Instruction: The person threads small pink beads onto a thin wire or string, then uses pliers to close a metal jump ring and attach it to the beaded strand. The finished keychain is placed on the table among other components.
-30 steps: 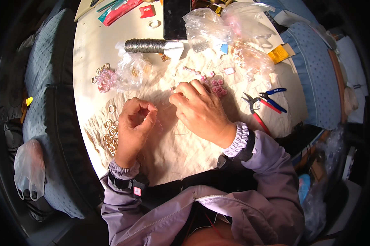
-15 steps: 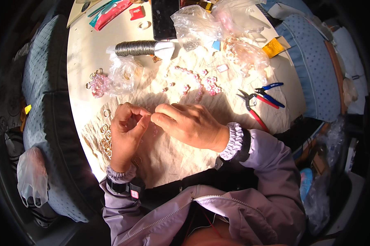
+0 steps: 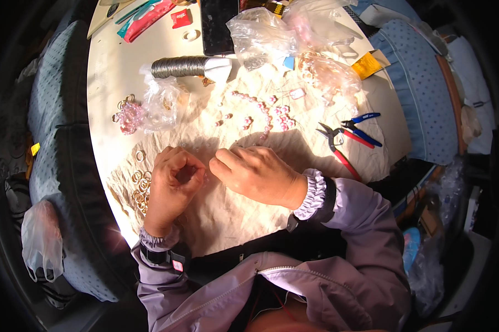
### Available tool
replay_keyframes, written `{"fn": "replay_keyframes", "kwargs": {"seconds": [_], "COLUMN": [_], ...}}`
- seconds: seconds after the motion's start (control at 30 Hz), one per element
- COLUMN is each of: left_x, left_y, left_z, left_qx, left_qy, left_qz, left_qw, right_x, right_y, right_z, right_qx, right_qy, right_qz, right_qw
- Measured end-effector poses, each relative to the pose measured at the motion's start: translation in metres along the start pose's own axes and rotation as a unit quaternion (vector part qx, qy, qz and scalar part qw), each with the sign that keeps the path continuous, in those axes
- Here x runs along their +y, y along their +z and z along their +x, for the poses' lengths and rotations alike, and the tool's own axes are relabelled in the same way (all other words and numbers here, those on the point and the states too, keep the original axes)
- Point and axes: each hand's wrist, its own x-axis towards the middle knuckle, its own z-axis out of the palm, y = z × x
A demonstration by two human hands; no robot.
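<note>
Over the cream cloth (image 3: pixel 227 224) my left hand (image 3: pixel 175 185) is closed, thumb and forefinger curled together in a pinch. Facing it, a small gap away, my right hand (image 3: pixel 260 174) is closed too, its fingertips pressed together. What either holds is too small or hidden to name; a faint pinkish glint shows by the left fingertips. Beside the left hand lie several gold-coloured rings (image 3: pixel 141 188). Beyond the right hand are a curved strand of pink beads (image 3: pixel 265 110) and a loose flower-like bead cluster (image 3: pixel 247 123).
A spool of dark wire (image 3: pixel 177 67), a pink bead bundle (image 3: pixel 130 117) and clear plastic bags (image 3: pixel 263 36) lie farther back. To the right are red-handled pliers (image 3: pixel 343 157) and blue-handled cutters (image 3: pixel 365 128). A black phone-like slab (image 3: pixel 219 30) lies at the far edge.
My hands have come apart slightly, from fingertips nearly touching to a small gap. The left hand's finger loop has turned more toward view. The table things appear shifted slightly left.
</note>
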Motion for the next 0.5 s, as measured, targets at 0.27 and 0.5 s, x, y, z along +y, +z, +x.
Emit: {"fn": "replay_keyframes", "kwargs": {"seconds": [0.27,0.5], "left_x": [0.0,0.001], "left_y": [0.0,-0.003], "left_z": [-0.001,-0.004], "left_qx": [0.001,-0.013], "left_qy": [-0.047,-0.15], "left_qz": [-0.068,-0.242], "left_qw": [0.997,0.958], "right_x": [-0.005,0.004], "right_y": [-0.001,0.001], "right_z": [0.002,0.01], "right_qx": [0.074,0.036], "right_qy": [-0.154,0.098], "right_qz": [0.095,0.207], "right_qw": [0.981,0.973]}}
